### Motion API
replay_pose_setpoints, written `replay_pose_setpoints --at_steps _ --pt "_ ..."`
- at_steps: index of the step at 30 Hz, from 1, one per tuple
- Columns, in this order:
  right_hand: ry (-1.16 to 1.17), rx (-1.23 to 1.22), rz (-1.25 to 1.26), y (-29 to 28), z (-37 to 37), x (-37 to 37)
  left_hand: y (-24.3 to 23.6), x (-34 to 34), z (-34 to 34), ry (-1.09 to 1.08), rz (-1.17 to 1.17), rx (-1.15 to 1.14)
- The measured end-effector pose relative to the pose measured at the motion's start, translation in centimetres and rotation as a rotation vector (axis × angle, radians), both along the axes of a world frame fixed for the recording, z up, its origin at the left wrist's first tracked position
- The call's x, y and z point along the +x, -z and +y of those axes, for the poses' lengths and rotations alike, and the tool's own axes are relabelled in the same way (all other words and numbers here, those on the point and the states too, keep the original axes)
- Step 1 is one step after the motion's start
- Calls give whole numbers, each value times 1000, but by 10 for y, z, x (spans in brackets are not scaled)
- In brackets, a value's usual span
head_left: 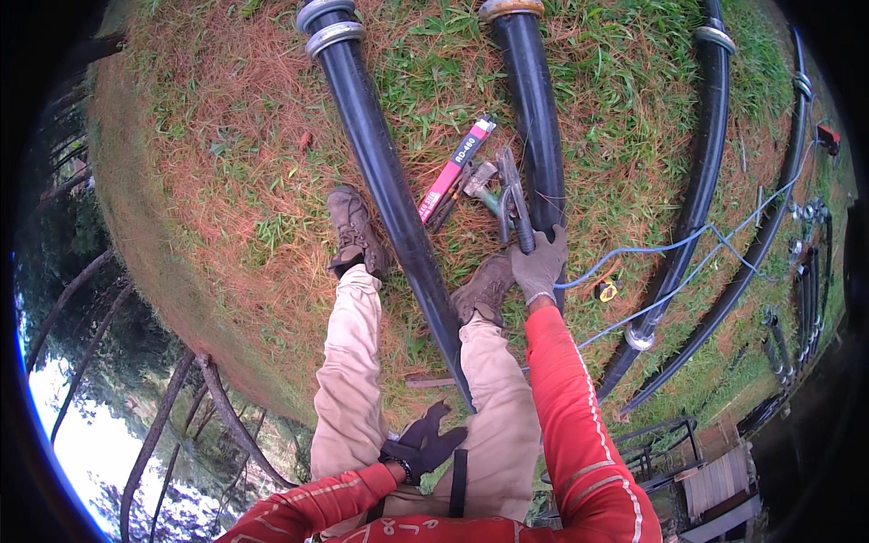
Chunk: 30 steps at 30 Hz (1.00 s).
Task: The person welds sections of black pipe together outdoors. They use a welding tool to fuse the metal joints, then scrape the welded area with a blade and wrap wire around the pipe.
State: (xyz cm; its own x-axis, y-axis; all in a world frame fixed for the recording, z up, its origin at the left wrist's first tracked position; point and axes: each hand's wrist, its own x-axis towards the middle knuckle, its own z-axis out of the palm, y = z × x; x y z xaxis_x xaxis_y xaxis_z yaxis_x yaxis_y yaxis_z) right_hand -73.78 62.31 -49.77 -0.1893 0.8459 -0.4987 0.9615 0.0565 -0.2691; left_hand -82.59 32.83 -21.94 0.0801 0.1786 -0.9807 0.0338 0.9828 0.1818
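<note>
My right hand (540, 262), in a grey glove, is closed around the lower end of a dark-handled tool (522, 224) beside a black pipe (532, 109). The tool's exact kind is hard to make out. Next to it on the grass lies a hammer (482, 184) with a metal head and a greenish handle. A long pink and black carton (455, 170) rests at a slant between two pipes. My left hand (425, 443), in a dark glove, is held low before my thighs, its fingers spread and nothing in it.
Another black pipe (380, 163) with metal collars runs between my boots. More pipes (711, 118) lie to the right, crossed by a blue cable (634, 251). A yellow and black tape measure (606, 290) sits on the grass. Trees stand at the left; a wooden-topped frame (715, 480) is lower right.
</note>
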Motion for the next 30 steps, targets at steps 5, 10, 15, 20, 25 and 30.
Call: replay_pose_setpoints --at_steps 5,10,15,20,25,30 --pt "140 33 11 8 0 -3 211 -86 128 -12 669 739" --pt "92 178 33 30 -15 3 369 -125 221 385 999 688" --pt "43 185 103 37 -30 23 429 -138 221 248 913 519" --pt "159 -78 152 14 -32 30 431 -145 222 206 934 533" --pt "30 -125 29 -16 -15 14 417 -163 242 43 551 263" --pt "191 -213 91 -47 10 -5 407 -162 229 -404 274 337"
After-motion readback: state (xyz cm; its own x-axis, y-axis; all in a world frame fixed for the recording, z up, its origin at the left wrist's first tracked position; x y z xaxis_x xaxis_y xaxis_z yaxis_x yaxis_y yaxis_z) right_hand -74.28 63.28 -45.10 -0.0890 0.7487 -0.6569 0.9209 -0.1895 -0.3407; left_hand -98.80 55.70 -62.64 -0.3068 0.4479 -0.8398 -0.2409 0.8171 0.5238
